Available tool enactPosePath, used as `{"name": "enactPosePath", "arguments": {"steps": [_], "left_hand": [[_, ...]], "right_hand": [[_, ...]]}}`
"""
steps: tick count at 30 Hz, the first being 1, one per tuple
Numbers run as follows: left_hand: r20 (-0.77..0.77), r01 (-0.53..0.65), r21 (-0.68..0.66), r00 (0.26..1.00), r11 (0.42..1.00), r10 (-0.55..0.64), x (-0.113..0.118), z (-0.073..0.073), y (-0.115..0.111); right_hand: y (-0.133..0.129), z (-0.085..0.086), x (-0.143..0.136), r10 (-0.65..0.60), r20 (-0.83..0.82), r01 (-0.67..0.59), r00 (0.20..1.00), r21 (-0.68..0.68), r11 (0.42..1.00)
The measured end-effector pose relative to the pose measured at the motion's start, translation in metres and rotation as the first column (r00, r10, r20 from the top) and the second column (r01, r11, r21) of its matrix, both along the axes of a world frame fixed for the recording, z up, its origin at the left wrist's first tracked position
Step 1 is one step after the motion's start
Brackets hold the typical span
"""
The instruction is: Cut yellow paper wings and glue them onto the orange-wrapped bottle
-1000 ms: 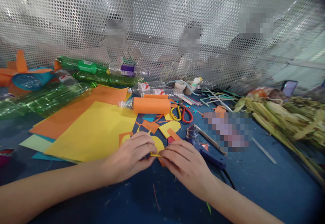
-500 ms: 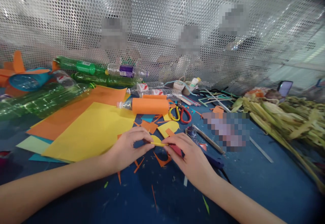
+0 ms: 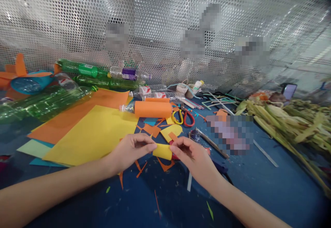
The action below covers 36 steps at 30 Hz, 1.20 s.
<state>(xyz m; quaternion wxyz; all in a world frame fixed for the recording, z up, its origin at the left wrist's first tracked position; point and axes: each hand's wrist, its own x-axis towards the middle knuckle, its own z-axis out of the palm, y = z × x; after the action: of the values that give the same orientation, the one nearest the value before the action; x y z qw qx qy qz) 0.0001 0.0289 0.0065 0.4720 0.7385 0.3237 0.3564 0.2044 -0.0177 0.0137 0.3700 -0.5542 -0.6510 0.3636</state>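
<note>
A small yellow paper piece [image 3: 162, 151] is stretched between my two hands, above the blue table. My left hand [image 3: 134, 151] pinches its left end between thumb and fingers. At its right end, my right hand [image 3: 194, 155] pinches it the same way. Just beyond my hands lie another yellow paper piece [image 3: 171, 132] with a rounded edge and orange paper scraps [image 3: 152, 130]. Farther back rests a bottle wrapped in orange paper [image 3: 153, 109], with scissors [image 3: 184, 117] beside it, one handle yellow and one red. Something red is partly hidden behind my right fingers.
Yellow and orange sheets [image 3: 95, 135] lie at the left, with green plastic bottles [image 3: 46, 102] behind them. Straws [image 3: 219, 99] and corn husks [image 3: 281, 121] spread over the right side. A phone [image 3: 289, 92] stands at the back right, before a perforated metal wall [image 3: 155, 10].
The yellow piece has turned from nearly edge-on to showing its broad face, hanging lower between my fingers. Both hands keep their pinch and have barely shifted.
</note>
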Motion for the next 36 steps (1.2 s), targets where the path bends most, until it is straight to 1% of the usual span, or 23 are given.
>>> {"name": "enactPosePath", "arguments": {"steps": [2, 8, 13, 15, 18, 20, 24, 31, 34, 36], "left_hand": [[-0.007, 0.003, 0.012, 1.000, 1.000, -0.003, 0.0002, 0.0010, -0.0005], [0.022, 0.018, 0.003, 1.000, 1.000, -0.018, -0.0019, 0.0013, -0.0013], [0.033, 0.053, 0.042, 0.998, 0.998, -0.055, -0.0047, -0.0001, -0.0020], [0.039, 0.074, 0.026, 0.996, 0.997, -0.075, -0.0040, -0.0003, -0.0029], [0.067, 0.053, -0.029, 0.996, 0.998, -0.051, -0.0014, -0.0018, -0.0038], [0.069, 0.020, -0.034, 0.997, 0.999, -0.018, 0.0002, -0.0034, -0.0038], [0.020, -0.025, 0.047, 1.000, 0.999, 0.024, 0.0003, -0.0048, -0.0030], [-0.067, -0.039, 0.242, 0.996, 0.970, 0.057, -0.0025, 0.0003, -0.0042], [-0.084, -0.038, 0.274, 0.994, 0.961, 0.063, -0.0021, 0.0009, -0.0049], [-0.067, -0.064, 0.285, 0.994, 0.956, 0.086, -0.0015, 0.0003, -0.0053]], "right_hand": [[0.0000, 0.0000, -0.0003, -0.008, -0.011, 0.008, 1.000, -0.014, 1.000], [0.0015, -0.0016, -0.0015, -0.012, -0.165, -0.001, 0.986, -0.080, 0.997], [0.0028, -0.0013, -0.0014, -0.031, -0.166, 0.016, 0.986, -0.089, 0.996], [0.0031, -0.0025, -0.0010, -0.023, -0.169, 0.006, 0.985, -0.101, 0.995], [0.0031, -0.0056, -0.0009, 0.003, -0.175, -0.022, 0.985, -0.109, 0.994], [0.0028, -0.0073, -0.0012, 0.018, -0.178, -0.037, 0.984, -0.104, 0.994], [0.0017, -0.0078, -0.0020, 0.046, -0.193, -0.068, 0.980, -0.108, 0.992], [0.0022, -0.0045, -0.0024, 0.059, -0.210, -0.093, 0.976, -0.154, 0.984], [0.0018, -0.0027, -0.0043, 0.063, -0.232, -0.104, 0.971, -0.170, 0.980], [0.0009, -0.0014, -0.0060, 0.064, -0.246, -0.108, 0.967, -0.170, 0.979]]}}
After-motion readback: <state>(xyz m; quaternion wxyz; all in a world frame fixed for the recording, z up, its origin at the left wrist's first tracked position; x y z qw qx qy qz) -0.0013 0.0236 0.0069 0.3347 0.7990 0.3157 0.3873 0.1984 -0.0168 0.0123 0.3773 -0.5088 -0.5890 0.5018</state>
